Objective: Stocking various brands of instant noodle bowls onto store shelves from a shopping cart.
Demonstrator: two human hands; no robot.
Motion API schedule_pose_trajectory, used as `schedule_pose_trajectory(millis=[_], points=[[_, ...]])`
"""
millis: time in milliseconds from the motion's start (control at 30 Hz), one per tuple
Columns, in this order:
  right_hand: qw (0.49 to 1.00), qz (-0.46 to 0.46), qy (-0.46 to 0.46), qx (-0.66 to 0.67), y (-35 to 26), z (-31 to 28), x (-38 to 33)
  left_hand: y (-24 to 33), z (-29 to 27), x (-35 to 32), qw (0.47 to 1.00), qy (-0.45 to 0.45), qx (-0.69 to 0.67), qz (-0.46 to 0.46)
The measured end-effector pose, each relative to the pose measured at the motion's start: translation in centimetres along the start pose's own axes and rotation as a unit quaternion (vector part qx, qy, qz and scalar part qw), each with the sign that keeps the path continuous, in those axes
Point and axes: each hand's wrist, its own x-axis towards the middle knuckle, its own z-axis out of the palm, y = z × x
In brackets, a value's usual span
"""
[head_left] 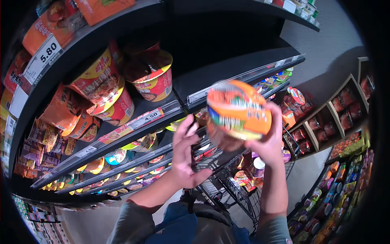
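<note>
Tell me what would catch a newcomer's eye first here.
The bright orange tub near the middle of the picture, blurred and held in the right hand, while the left hand is open just to its left. Next come the red-and-yellow tubs standing on the dark shelf at upper left. Below the hands, a wire shopping cart holds colourful packages.

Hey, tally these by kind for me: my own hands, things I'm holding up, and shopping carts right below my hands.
Hands: 2, left hand and right hand
Held things: 1, orange tub, in the right hand
Carts: 1, wire shopping cart
Total: 4
</note>
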Motion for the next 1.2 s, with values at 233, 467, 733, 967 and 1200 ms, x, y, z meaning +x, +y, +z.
schedule_pose_trajectory(millis=[233, 467, 733, 967, 1200], points=[[0.997, -0.08, 0.003, -0.003, 0.4, 4.0, 11.1, 2.6, -4.2, -5.5, 0.989, -0.034, 0.051, -0.134], [0.99, -0.106, 0.011, -0.088, 3.9, 7.0, 16.2, 2.1, -6.9, -9.3, 0.965, -0.056, 0.09, -0.241], [0.96, -0.065, 0.035, -0.27, 4.9, 9.0, 14.1, 0.5, -6.8, -10.6, 0.956, -0.035, 0.055, -0.285], [0.889, -0.22, 0.039, -0.4, 2.4, 1.8, 8.1, -2.2, -1.9, -11.6, 0.911, -0.014, -0.002, -0.413], [0.793, 0.108, 0.235, -0.553, 9.7, -22.4, -16.2, -11.2, 5.1, -18.6, 0.839, -0.205, -0.035, -0.503]])
